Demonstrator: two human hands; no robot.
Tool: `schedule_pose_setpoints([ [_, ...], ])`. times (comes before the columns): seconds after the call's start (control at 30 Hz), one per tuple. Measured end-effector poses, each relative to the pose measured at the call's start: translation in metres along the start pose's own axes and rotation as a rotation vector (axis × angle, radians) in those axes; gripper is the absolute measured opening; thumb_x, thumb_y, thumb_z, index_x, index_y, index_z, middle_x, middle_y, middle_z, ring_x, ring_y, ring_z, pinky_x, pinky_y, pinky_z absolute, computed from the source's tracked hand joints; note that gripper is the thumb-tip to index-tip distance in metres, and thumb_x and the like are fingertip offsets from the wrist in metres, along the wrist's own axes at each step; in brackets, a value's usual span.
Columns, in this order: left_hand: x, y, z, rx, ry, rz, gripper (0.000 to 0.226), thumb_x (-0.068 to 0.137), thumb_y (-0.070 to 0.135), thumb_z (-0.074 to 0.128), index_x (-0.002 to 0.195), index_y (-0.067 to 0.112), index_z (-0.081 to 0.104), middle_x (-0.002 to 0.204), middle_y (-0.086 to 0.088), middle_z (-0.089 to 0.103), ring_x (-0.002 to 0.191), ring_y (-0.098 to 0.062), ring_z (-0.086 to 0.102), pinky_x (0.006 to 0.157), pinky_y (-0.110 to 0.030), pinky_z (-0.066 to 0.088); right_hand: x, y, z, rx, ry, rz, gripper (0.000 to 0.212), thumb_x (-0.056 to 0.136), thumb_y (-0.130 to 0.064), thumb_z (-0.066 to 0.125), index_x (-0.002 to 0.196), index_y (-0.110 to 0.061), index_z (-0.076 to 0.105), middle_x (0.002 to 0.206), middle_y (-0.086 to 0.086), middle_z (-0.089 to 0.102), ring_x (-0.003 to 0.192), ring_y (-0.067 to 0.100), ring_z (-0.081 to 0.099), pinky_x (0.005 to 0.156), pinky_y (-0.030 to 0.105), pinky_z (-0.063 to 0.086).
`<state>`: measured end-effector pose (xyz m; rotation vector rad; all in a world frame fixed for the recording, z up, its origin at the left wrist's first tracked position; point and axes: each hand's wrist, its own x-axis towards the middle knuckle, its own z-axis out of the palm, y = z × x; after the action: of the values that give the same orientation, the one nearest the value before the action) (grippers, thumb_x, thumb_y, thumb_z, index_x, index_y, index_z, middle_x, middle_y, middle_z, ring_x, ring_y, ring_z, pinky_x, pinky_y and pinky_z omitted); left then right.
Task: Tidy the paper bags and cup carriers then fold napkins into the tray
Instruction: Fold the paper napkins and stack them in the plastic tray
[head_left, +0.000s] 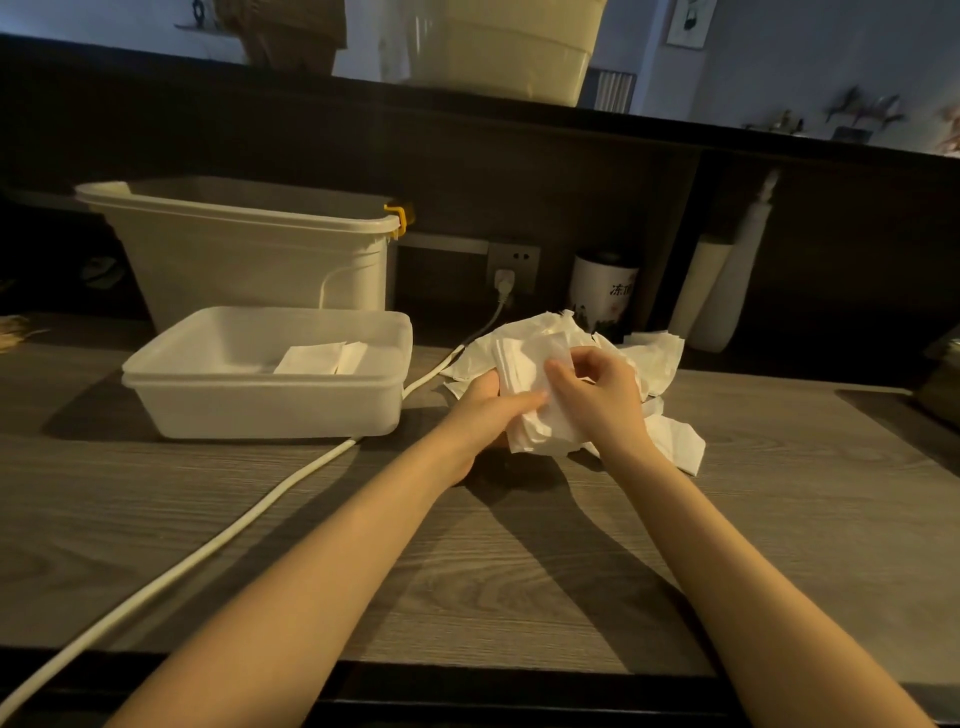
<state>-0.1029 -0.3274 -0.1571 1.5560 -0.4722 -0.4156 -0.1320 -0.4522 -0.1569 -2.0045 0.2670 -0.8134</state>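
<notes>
A white plastic tray (270, 384) sits on the grey wood-grain worktop (519, 561), and it serves as the landmark here. Behind the tray, touching or nearly touching its far wall, stands a taller cream bin (244, 254) with a yellow clip (399, 214) at its right rim corner. A white power cable (171, 577) runs from a wall socket (511, 270) behind and right of the tray, passes along the tray's right end and under its near right corner, then trails toward the near left edge of the worktop. Further right of the tray, against the back panel, stands a white canister (605, 291) with dark printed characters.

Inside the tray, near its right half, lie two folded napkins (319, 358), flat, their long sides running roughly left to right.

Right of the tray, well clear of its wall, a loose heap of white napkins (649, 358) lies on the worktop. Over the heap's near side, both hands hold one napkin stack (530, 395), its long axis running from far to near, tilted slightly. The left hand (493, 405) supports it from the tray side with fingers curled beneath; the right hand (597, 389) pinches its top face between thumb and fingers.
</notes>
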Motion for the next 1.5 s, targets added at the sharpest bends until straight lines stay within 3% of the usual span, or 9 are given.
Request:
schedule_pose_setpoints([
  [0.17, 0.0, 0.001, -0.001, 0.085, 0.014, 0.029, 0.042, 0.094, 0.012, 0.05, 0.134, 0.016, 0.039, 0.11, 0.004, 0.054, 0.104, -0.012, 0.053, 0.075, -0.018, 0.045, 0.007, 0.0, -0.015, -0.102, -0.129, -0.099, 0.01, 0.092, -0.026, 0.058, 0.097, -0.018, 0.062, 0.087, -0.007, 0.061, 0.08, 0.007, 0.059, 0.07, 0.019, 0.049],
  [0.37, 0.002, 0.003, -0.01, 0.01, 0.146, 0.024, 0.044, 0.095, 0.011, 0.048, 0.138, 0.015, 0.037, 0.132, -0.004, 0.05, 0.113, -0.015, 0.049, 0.084, -0.025, 0.042, 0.017, 0.016, -0.051, -0.448, -0.194, -0.174, 0.011, 0.09, -0.027, 0.061, 0.096, -0.019, 0.065, 0.088, -0.003, 0.064, 0.075, 0.006, 0.055, 0.067, 0.02, 0.046],
  [0.53, 0.007, 0.0, -0.017, 0.017, 0.242, 0.008, 0.043, 0.095, 0.011, 0.049, 0.136, 0.012, 0.038, 0.134, -0.007, 0.05, 0.115, -0.018, 0.05, 0.086, -0.026, 0.042, 0.008, 0.015, -0.049, -0.721, -0.443, -0.087, 0.034, 0.08, -0.048, 0.067, 0.106, -0.03, 0.055, 0.09, -0.01, 0.057, 0.081, 0.007, 0.052, 0.063, 0.023, 0.04],
  [0.67, 0.008, -0.001, -0.019, 0.048, 0.273, -0.006, 0.043, 0.095, 0.013, 0.05, 0.136, 0.012, 0.037, 0.135, -0.007, 0.049, 0.119, -0.021, 0.049, 0.086, -0.026, 0.042, 0.007, 0.014, -0.046, -0.816, -0.474, -0.077, 0.043, 0.078, -0.042, 0.071, 0.111, -0.027, 0.049, 0.089, -0.009, 0.055, 0.084, 0.01, 0.052, 0.071, 0.029, 0.047],
  [0.83, 0.009, -0.002, -0.019, 0.079, 0.281, -0.004, 0.044, 0.095, 0.013, 0.049, 0.137, 0.012, 0.037, 0.136, -0.007, 0.048, 0.121, -0.021, 0.048, 0.085, -0.025, 0.041, 0.01, 0.014, -0.051, -0.788, -0.444, -0.086, 0.031, 0.082, -0.024, 0.064, 0.112, -0.026, 0.054, 0.091, -0.009, 0.061, 0.079, 0.008, 0.056, 0.066, 0.027, 0.048],
  [1.07, 0.009, 0.0, -0.021, 0.071, 0.329, 0.001, 0.045, 0.096, 0.012, 0.047, 0.138, 0.011, 0.034, 0.138, -0.008, 0.045, 0.123, -0.022, 0.046, 0.085, -0.025, 0.04, 0.008, 0.002, -0.045, -0.297, -0.377, -0.082, 0.016, 0.089, -0.016, 0.058, 0.1, -0.027, 0.062, 0.082, -0.01, 0.056, 0.081, 0.009, 0.056, 0.072, 0.024, 0.047],
  [1.2, 0.009, 0.002, -0.024, 0.047, 0.359, 0.016, 0.045, 0.096, 0.01, 0.047, 0.139, 0.011, 0.035, 0.137, -0.008, 0.047, 0.123, -0.023, 0.047, 0.086, -0.026, 0.041, 0.004, 0.002, -0.034, -0.338, -0.469, -0.081, 0.017, 0.093, -0.023, 0.056, 0.107, -0.02, 0.066, 0.081, -0.008, 0.067, 0.074, 0.008, 0.064, 0.07, 0.022, 0.051],
  [1.37, 0.01, 0.002, -0.025, 0.031, 0.385, 0.015, 0.043, 0.095, 0.01, 0.048, 0.137, 0.011, 0.037, 0.135, -0.008, 0.048, 0.121, -0.022, 0.048, 0.085, -0.026, 0.042, 0.012, 0.009, -0.042, -0.486, -0.341, -0.181, 0.023, 0.094, -0.015, 0.052, 0.111, -0.025, 0.064, 0.104, -0.007, 0.058, 0.093, 0.011, 0.054, 0.077, 0.025, 0.045],
  [1.5, 0.011, 0.001, -0.025, 0.032, 0.375, 0.011, 0.043, 0.095, 0.011, 0.048, 0.137, 0.011, 0.037, 0.134, -0.008, 0.048, 0.12, -0.022, 0.048, 0.086, -0.027, 0.043, 0.012, 0.017, -0.042, -0.739, -0.45, -0.278, 0.028, 0.092, -0.017, 0.057, 0.117, -0.029, 0.061, 0.121, -0.007, 0.055, 0.109, 0.016, 0.046, 0.097, 0.036, 0.037],
])
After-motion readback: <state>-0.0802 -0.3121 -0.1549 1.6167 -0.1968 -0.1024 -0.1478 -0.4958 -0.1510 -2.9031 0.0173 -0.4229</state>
